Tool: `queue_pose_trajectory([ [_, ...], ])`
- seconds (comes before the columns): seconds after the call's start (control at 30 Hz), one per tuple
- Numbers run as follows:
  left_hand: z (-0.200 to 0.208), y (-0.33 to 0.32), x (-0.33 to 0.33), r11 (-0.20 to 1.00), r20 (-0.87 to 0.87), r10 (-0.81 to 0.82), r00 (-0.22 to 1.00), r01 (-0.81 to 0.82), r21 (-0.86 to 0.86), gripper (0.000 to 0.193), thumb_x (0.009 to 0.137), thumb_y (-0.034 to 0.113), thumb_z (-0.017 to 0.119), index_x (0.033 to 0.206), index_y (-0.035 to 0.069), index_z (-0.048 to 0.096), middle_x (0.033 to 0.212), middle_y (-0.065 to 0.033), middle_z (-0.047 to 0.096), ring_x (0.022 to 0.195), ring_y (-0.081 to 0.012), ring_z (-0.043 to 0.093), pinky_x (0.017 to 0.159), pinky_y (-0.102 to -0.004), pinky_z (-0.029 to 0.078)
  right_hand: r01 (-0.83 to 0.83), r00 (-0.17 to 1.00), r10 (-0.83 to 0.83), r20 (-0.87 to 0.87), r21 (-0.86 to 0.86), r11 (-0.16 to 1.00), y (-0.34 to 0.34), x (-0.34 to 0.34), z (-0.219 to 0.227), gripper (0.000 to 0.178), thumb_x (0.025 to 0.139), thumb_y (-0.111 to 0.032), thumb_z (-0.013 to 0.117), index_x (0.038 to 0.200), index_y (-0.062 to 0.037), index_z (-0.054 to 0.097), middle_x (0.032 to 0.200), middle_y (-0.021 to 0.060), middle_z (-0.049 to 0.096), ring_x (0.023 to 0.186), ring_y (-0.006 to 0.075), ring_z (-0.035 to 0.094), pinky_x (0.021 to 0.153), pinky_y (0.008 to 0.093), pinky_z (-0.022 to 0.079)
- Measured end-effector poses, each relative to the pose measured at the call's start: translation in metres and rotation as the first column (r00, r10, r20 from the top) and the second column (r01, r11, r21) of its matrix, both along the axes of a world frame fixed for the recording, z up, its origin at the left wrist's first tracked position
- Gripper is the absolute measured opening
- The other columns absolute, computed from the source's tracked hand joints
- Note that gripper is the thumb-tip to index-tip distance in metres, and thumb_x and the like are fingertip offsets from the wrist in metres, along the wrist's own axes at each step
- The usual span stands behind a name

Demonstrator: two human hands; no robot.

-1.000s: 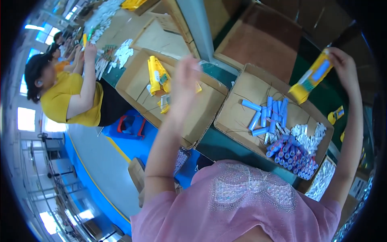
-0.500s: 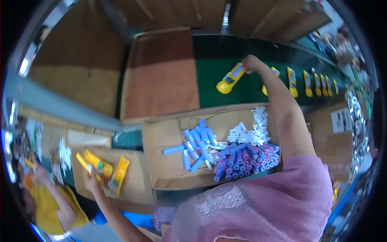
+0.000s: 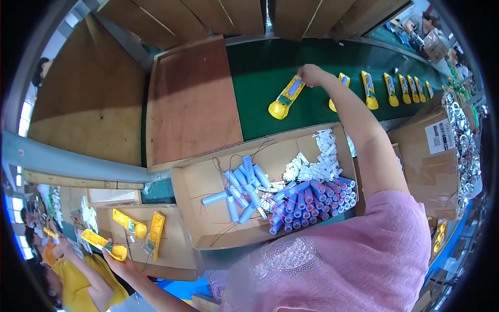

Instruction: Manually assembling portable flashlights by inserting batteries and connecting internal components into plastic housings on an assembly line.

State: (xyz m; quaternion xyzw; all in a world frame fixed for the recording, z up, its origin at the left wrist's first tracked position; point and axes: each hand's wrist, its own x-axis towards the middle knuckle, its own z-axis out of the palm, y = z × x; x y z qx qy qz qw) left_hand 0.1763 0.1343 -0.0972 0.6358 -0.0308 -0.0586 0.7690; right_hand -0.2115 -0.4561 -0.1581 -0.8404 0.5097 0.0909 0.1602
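On the green belt (image 3: 265, 62), my right hand (image 3: 313, 76) is closed on the upper end of a yellow plastic shell (image 3: 281, 108). A blue cylindrical battery and a green circuit board lie inside that shell, and its rounded end points toward me. At the lower left, my left hand (image 3: 120, 264) grips another yellow shell (image 3: 93, 238) with a green board and thin wires. It is held over a cardboard tray (image 3: 179, 255), where two more yellow shells lie, one flat (image 3: 125, 220) and one on a slant (image 3: 156, 232). My left fingertips are partly hidden by the shell.
An open carton (image 3: 200, 177) before me holds blue batteries (image 3: 306, 205) with red wires and a heap of small white parts (image 3: 322, 156). Several filled yellow shells (image 3: 369, 91) line the belt rightward. A brown board (image 3: 192, 99) lies left. A co-worker in yellow (image 3: 78, 283) sits at far left.
My left hand has lifted its yellow shell a little toward the left, turning its inside into view. My right hand keeps hold of its shell on the belt. The whole view has shifted slightly.
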Motion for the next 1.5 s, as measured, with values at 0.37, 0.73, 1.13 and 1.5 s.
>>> queue_pose_trajectory([
  [0.37,0.063,-0.028,-0.076,0.837,0.105,-0.302,0.947,0.316,-0.446,0.04,0.087,0.032,0.037,0.115,0.004,0.039,0.102,-0.0165,0.052,0.083,-0.024,0.055,0.069,-0.0349,0.047,0.086,0.961,0.045,0.274,-0.448,0.89,0.015,-0.002,0.039,0.043,0.075,-0.025,0.057,0.11,-0.0019,0.049,0.108,0.016,0.052,0.1,0.0261,0.05,0.085,0.0342,0.039],
  [0.73,0.092,-0.091,-0.179,0.621,0.485,-0.663,0.57,0.781,-0.07,0.05,0.084,0.027,0.046,0.12,0.002,0.023,0.112,-0.015,0.044,0.086,-0.0149,0.052,0.07,-0.0258,0.044,-0.94,0.31,0.188,0.932,0.27,0.208,0.365,0.103,0.106,0.063,0.068,-0.025,0.068,0.12,-0.0038,0.038,0.109,0.0087,0.048,0.102,0.0172,0.045,0.088,0.0301,0.034],
  [1.13,0.037,-0.076,-0.179,0.724,-0.053,-0.683,0.729,0.665,-0.184,0.032,0.085,0.016,0.04,0.114,0.003,0.035,0.098,-0.0107,0.053,0.074,-0.0143,0.053,0.062,-0.0252,0.045,-0.321,0.391,0.838,0.38,-0.798,0.511,0.324,0.11,0.14,0.017,0.072,0.0,0.058,0.088,-0.0045,0.059,0.083,0.0086,0.051,0.07,0.0209,0.053,0.056,0.0253,0.043],
  [1.5,0.017,-0.085,-0.221,0.58,-0.126,-0.796,0.592,0.689,-0.434,0.034,0.087,0.021,0.038,0.116,0.006,0.032,0.1,-0.0119,0.051,0.074,-0.0157,0.053,0.068,-0.0281,0.043,-0.283,-0.03,0.708,0.706,-0.685,0.671,0.339,0.121,0.127,0.023,0.065,0.007,0.062,0.082,-0.0025,0.051,0.077,0.0102,0.056,0.067,0.0224,0.055,0.055,0.027,0.045],
])
